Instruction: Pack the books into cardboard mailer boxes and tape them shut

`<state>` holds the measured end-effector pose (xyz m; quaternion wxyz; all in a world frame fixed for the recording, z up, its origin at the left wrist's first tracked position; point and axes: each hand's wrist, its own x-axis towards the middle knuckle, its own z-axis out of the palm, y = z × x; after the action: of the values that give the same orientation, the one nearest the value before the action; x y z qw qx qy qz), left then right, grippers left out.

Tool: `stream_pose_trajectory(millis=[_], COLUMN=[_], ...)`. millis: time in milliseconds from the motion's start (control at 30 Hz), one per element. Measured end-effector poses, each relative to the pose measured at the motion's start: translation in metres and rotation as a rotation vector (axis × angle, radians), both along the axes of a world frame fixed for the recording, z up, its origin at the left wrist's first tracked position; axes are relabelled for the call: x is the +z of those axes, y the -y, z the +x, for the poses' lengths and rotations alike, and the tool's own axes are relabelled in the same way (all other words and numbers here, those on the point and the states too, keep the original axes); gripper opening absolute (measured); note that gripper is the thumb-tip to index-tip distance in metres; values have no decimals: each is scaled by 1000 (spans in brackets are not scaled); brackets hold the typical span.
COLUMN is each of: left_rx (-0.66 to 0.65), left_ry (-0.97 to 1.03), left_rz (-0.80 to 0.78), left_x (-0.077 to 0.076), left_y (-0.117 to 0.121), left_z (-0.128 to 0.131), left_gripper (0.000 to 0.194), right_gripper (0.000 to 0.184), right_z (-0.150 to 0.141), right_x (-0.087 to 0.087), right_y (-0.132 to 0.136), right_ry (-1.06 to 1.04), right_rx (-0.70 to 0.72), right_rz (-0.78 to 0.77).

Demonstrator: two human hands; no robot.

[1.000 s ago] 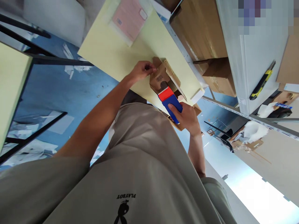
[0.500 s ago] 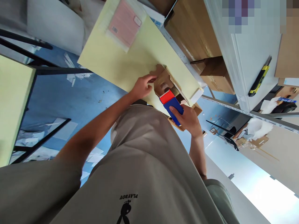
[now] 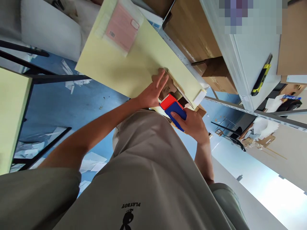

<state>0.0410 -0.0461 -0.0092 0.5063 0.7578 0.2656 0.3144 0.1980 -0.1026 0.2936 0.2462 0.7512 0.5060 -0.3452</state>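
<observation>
My right hand (image 3: 193, 124) grips a blue and red tape dispenser (image 3: 177, 111), its toothed red end pointing at a small cardboard box. That box (image 3: 177, 83) lies on the pale yellow tabletop (image 3: 141, 60), with a dark gap showing along one side. Over the near end of the box is my left hand (image 3: 151, 92), fingers spread and fingertips at a cardboard flap. The dispenser's red end sits close to the left thumb; whether they touch is unclear. Part of the box is hidden behind the hands and dispenser.
A pink package in clear wrap (image 3: 122, 31) lies at the table's far left. Large cardboard boxes (image 3: 194, 35) stand beyond the table. On a white shelf (image 3: 249, 48) at right is a yellow and black utility knife (image 3: 262, 75). Paper scraps (image 3: 72, 81) litter the blue floor.
My left hand has moved onto the box flap and its fingers have spread out. The tape dispenser has shifted slightly left, nearer that hand, and turned a little.
</observation>
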Motion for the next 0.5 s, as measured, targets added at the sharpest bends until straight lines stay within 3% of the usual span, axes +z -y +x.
stream_pose_trajectory(millis=[100,267,500], left_rx=[-85,-223,-188], left_ry=[41,2,-34], left_rz=[117,47,-77], left_x=[12,38,51], left_y=[-20,-37,-33], left_z=[1,-3,10], left_gripper=[102,87,46], right_gripper=[56,58,58], right_z=[-9,-17,-17], right_x=[11,21,24], right_y=[-4,-8,-7], right_ry=[45,87,60], right_rx=[48,64,27], right_rz=[-32,-39,-61])
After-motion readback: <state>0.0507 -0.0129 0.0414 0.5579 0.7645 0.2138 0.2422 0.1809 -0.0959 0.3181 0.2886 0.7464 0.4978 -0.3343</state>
